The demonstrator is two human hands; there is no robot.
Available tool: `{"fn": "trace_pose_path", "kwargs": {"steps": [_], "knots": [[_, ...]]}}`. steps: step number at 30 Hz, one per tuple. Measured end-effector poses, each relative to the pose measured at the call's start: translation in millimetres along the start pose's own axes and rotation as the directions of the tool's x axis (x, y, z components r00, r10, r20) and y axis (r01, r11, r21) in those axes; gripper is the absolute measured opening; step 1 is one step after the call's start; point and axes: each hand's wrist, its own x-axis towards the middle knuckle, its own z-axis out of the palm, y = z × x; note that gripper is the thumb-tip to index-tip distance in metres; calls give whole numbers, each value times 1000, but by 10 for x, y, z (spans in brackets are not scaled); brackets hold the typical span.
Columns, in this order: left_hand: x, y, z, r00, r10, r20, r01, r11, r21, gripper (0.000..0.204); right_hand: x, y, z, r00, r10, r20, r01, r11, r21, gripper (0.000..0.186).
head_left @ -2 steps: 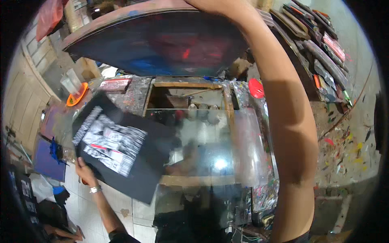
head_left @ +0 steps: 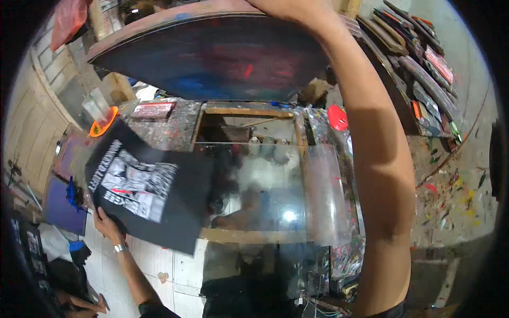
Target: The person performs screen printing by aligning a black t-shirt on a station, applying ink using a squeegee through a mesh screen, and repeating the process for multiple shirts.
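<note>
On the left, my left hand [head_left: 110, 228] is closed on the lower left edge of a black fabric panel [head_left: 185, 185] with a white and red print. The panel hangs slightly bent, its right part over the left edge of a glass tabletop [head_left: 265, 175]. At the top of the view, my right hand [head_left: 297, 9] rests on the upper edge of a large printing screen [head_left: 212, 58], closed around it as far as I can see; its fingertips are partly cut off. The screen stands tilted up beyond the glass, its dark face smeared with blue and red.
A wooden frame [head_left: 249, 111] borders the glass. An orange dish [head_left: 103, 122] holds a clear cup at the left; a red lid [head_left: 337, 117] lies right. Squeegees [head_left: 419, 79] are stacked at upper right. Another person's limb [head_left: 87, 303] shows at lower left.
My left hand has moved a little left with the fabric panel, uncovering more of the glass. The right hand and the screen stay nearly in place.
</note>
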Motion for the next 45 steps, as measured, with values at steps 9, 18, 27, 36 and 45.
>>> {"fn": "trace_pose_path", "kwargs": {"steps": [9, 18, 27, 36, 45], "knots": [[-2920, 2013, 1379, 481, 485, 730, -492, 839, -233, 50, -165, 88, 165, 998, 47, -46, -53, 991, -126, 74], [-3338, 2616, 1166, 239, 624, 744, -661, 666, -347, 31, -765, -148, 121, 990, -48, -132, 25, 984, -174, 66], [-1533, 3512, 699, 426, 809, 406, -902, 415, 119, 43, -2299, -511, 299, 975, -103, -196, 94, 994, -56, 55], [-2314, 1904, 671, 271, 527, 805, -781, 609, -136, 41, -3710, -478, 1109, 669, -85, 738, -120, 968, 220, 40], [-2434, 1868, 759, 262, 502, 824, -725, 666, -175, 37, -2489, 624, 2724, 765, -75, 640, 69, 997, 35, 42]]}}
